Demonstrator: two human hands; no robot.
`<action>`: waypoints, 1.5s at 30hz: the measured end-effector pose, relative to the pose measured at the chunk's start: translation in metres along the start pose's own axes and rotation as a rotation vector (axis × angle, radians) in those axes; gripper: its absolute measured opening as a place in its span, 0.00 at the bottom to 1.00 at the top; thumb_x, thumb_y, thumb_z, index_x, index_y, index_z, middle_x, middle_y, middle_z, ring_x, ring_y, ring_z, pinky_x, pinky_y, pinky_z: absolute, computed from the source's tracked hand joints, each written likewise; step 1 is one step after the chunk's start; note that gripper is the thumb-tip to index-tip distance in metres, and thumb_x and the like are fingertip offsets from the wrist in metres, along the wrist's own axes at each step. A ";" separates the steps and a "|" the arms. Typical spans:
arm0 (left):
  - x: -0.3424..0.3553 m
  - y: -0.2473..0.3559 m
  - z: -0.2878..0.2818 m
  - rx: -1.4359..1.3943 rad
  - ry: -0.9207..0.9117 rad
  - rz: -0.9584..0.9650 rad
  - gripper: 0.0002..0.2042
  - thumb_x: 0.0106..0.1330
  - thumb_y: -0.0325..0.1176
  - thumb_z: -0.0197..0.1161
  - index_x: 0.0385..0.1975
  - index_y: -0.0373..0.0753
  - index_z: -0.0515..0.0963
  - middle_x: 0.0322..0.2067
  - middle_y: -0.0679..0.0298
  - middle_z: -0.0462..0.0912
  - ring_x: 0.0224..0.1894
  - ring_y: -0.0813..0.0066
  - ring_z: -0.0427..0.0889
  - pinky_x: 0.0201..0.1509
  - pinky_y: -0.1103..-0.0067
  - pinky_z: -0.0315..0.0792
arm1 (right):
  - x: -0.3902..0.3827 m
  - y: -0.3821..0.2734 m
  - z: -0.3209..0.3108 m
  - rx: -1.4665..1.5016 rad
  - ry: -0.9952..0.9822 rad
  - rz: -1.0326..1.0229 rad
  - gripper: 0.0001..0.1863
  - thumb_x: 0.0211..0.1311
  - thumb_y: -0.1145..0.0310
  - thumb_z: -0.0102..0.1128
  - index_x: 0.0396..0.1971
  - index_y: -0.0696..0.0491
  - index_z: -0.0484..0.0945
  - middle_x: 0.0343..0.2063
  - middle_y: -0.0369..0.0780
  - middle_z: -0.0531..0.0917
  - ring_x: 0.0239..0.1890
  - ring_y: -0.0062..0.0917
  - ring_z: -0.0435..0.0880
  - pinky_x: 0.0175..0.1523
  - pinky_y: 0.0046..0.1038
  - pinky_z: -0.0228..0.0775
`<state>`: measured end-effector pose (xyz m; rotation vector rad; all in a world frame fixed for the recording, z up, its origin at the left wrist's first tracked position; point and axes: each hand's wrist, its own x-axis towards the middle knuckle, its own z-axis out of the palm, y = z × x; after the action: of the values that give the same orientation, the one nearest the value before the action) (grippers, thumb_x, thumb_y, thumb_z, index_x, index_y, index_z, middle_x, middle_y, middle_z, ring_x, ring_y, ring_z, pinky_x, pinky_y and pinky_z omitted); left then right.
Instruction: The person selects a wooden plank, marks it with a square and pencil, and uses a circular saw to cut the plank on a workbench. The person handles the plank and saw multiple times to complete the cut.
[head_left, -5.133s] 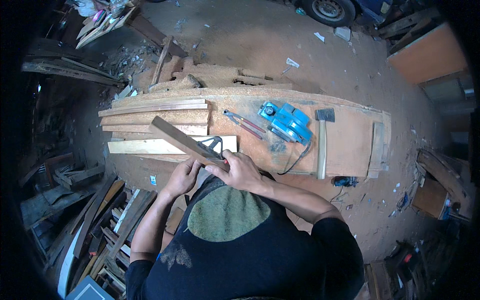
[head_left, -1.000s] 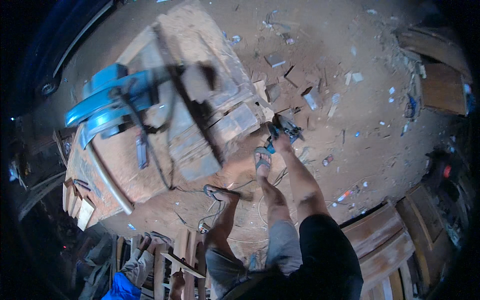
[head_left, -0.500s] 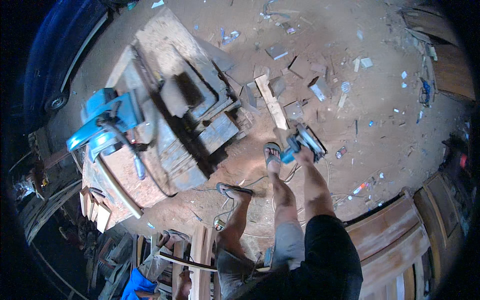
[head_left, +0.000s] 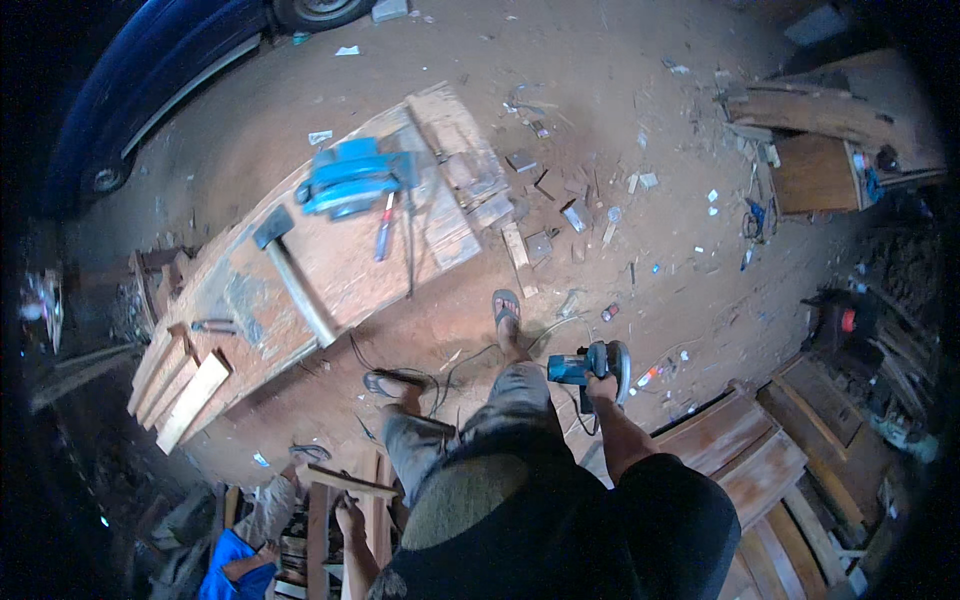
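My right hand [head_left: 602,388] is closed round the handle of a teal circular saw [head_left: 575,369], held out to my right above the dirt floor. The saw's round guard faces right, and a dark cord hangs below it. At the lower left, my left hand [head_left: 349,518] is by a narrow wooden strip [head_left: 345,482], its fingers seemingly closed on the strip's near edge. Ahead to the left stands a low wooden worktable [head_left: 300,250]. On it lie a blue electric planer [head_left: 350,180], a hammer [head_left: 296,285], a red-and-blue handled tool [head_left: 384,228] and pliers [head_left: 214,326].
Wood offcuts [head_left: 195,398] lie on the table's near left end. A person in blue [head_left: 235,565] sits at the lower left. Cords [head_left: 450,375] cross the ground by my feet. Wooden panels [head_left: 720,435] lie at right; a dark blue car [head_left: 150,90] stands far left.
My view has shifted and pulled back, showing more of the worktable. The circular saw has come nearer my body in my right hand, away from a board on the ground.
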<state>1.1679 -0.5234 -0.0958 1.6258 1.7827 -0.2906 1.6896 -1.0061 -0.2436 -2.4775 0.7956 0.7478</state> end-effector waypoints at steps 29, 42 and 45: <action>0.194 -0.011 -0.279 -0.657 0.211 0.198 0.20 0.70 0.45 0.58 0.48 0.33 0.80 0.36 0.49 0.86 0.40 0.60 0.84 0.47 0.70 0.74 | -0.631 -0.584 0.331 -1.548 -0.286 -1.815 0.26 0.58 0.61 0.59 0.59 0.43 0.78 0.45 0.45 0.86 0.51 0.36 0.84 0.67 0.44 0.59; 0.211 0.242 -0.404 -0.618 0.428 0.635 0.14 0.65 0.34 0.67 0.44 0.31 0.83 0.31 0.53 0.86 0.32 0.70 0.83 0.41 0.77 0.75 | -0.598 -0.545 0.313 -0.426 -1.208 -1.105 0.30 0.73 0.45 0.45 0.41 0.59 0.82 0.37 0.49 0.86 0.35 0.36 0.87 0.45 0.39 0.78; 0.220 0.314 -0.414 -0.274 0.449 0.910 0.12 0.60 0.32 0.70 0.42 0.37 0.85 0.28 0.59 0.84 0.30 0.66 0.82 0.36 0.73 0.74 | -0.577 -0.603 0.257 0.239 -1.638 -0.419 0.37 0.72 0.36 0.41 0.54 0.60 0.73 0.42 0.48 0.85 0.36 0.34 0.87 0.45 0.36 0.81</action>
<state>1.3297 -0.0471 0.1603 2.1921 1.1012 0.7453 1.5787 -0.1905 0.0487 -1.0248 -0.2522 1.8266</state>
